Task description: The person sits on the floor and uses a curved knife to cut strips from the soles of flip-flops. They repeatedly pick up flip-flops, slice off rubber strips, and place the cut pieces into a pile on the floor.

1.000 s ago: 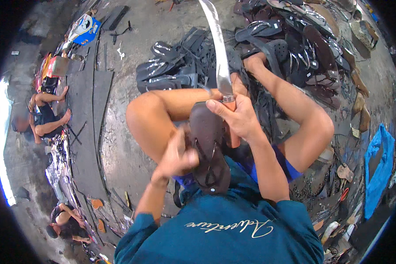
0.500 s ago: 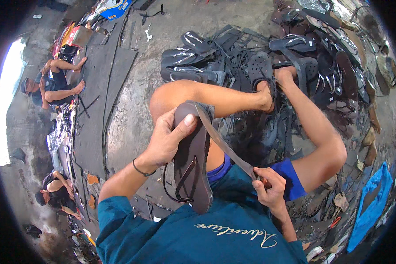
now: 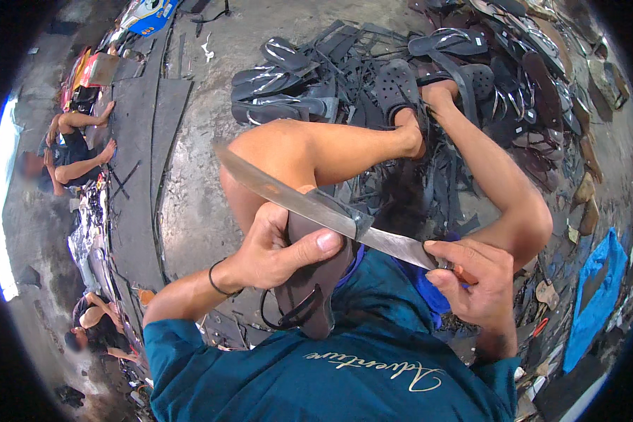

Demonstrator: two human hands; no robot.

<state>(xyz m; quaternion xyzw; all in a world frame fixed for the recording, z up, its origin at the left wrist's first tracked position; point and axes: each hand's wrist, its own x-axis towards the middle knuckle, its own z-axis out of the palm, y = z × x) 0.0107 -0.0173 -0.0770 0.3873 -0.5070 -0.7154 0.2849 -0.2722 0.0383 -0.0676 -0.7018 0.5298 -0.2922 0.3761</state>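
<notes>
A dark brown flip-flop (image 3: 309, 292) is gripped by my left hand (image 3: 281, 253), with its strap end toward my shirt. My thumb lies across its upper face. In my right hand (image 3: 471, 281) is a long knife (image 3: 394, 244), held by a handle that my fingers mostly hide. The blade runs across the flip-flop's toe end, its tip out over my bent knee. A dark strip of sole rubber (image 3: 362, 224) sticks out along the blade. Whether it is still joined to the sole, I cannot tell.
Beyond my legs lie a heap of black rubber offcuts (image 3: 348, 67) and several finished-looking flip-flops (image 3: 271, 84). More footwear (image 3: 541, 84) is piled at the right, near a blue sheet (image 3: 594, 302). Large dark rubber sheets (image 3: 137, 155) cover floor at the left, where two people sit.
The knife has swung from slanting beside the flip-flop to lying across its toe end, tip now to the left. My right hand has moved right, and my left thumb has shifted along the sole.
</notes>
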